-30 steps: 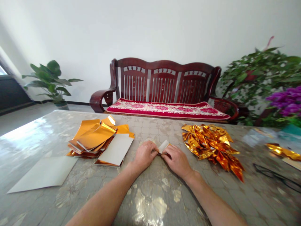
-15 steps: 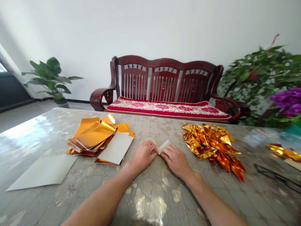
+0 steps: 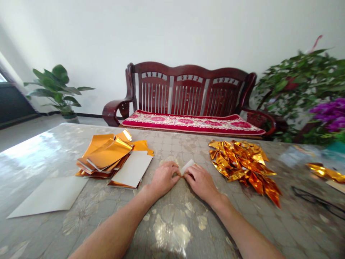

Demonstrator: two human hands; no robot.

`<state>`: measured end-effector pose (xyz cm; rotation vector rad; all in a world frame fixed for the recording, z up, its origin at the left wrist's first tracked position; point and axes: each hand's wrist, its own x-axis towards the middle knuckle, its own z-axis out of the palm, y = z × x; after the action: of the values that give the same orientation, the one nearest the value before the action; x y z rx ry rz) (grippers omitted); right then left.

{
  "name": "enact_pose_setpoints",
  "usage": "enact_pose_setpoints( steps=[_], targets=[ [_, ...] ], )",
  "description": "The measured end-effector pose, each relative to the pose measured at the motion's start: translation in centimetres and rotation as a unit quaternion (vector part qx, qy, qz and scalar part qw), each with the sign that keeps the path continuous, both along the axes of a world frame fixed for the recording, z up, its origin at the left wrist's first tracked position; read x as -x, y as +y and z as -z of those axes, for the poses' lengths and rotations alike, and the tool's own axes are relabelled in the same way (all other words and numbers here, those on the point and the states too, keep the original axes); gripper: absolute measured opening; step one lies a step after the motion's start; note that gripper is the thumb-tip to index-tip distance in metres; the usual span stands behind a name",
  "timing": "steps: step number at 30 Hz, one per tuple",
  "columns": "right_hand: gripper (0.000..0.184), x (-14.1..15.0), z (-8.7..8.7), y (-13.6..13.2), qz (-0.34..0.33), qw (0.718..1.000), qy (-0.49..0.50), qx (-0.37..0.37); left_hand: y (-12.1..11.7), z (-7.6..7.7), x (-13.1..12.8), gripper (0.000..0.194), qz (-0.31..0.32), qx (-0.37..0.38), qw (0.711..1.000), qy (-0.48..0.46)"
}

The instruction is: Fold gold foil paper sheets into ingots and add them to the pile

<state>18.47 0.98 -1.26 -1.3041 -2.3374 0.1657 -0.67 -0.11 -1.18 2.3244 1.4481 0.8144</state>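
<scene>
My left hand (image 3: pixel 166 177) and my right hand (image 3: pixel 201 181) meet over the middle of the table, fingers closed on one small sheet of foil paper (image 3: pixel 187 165). Its white backing faces up between them, and a bit of gold shows at the near edge. Most of the sheet is hidden under my fingers. Left of my hands lies a loose stack of gold foil paper (image 3: pixel 109 154), with a white-backed sheet (image 3: pixel 132 169) on its near side. To the right is a heap of folded gold foil pieces (image 3: pixel 239 162).
A pale sheet (image 3: pixel 50 196) lies flat at the table's left. Black-framed glasses (image 3: pixel 318 199), a gold foil strip (image 3: pixel 325 172) and clear plastic (image 3: pixel 299 156) are at the right. Beyond the patterned table (image 3: pixel 172 230) stands a wooden bench (image 3: pixel 185 93), with plants on both sides.
Both hands stay in the same place on the sheet. My right fingers have shifted slightly, with the knuckles a little higher, and a bit more gold shows at the near edge.
</scene>
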Motion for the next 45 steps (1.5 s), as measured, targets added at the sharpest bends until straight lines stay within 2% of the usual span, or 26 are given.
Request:
enact_pose_setpoints(
  steps=[18, 23, 31, 45],
  targets=[
    [0.011, 0.5, 0.0, -0.2, 0.025, 0.999, -0.036, -0.019, -0.1, 0.0, -0.1, 0.012, -0.007, 0.021, 1.000, -0.007],
    [0.010, 0.6, -0.1, -0.2, 0.029, 0.999, -0.038, -0.019, -0.3, -0.2, -0.6, 0.013, -0.033, 0.027, 0.999, -0.005],
    [0.010, 0.6, -0.1, -0.1, 0.032, 0.999, -0.041, -0.010, -0.6, -0.1, -1.5, 0.012, -0.093, -0.004, 0.995, 0.040],
    [0.009, 0.8, -0.6, -0.4, 0.049, 0.997, -0.059, -0.001, -0.8, -0.4, -2.0, 0.012, -0.121, -0.017, 0.985, 0.119]
  ],
)
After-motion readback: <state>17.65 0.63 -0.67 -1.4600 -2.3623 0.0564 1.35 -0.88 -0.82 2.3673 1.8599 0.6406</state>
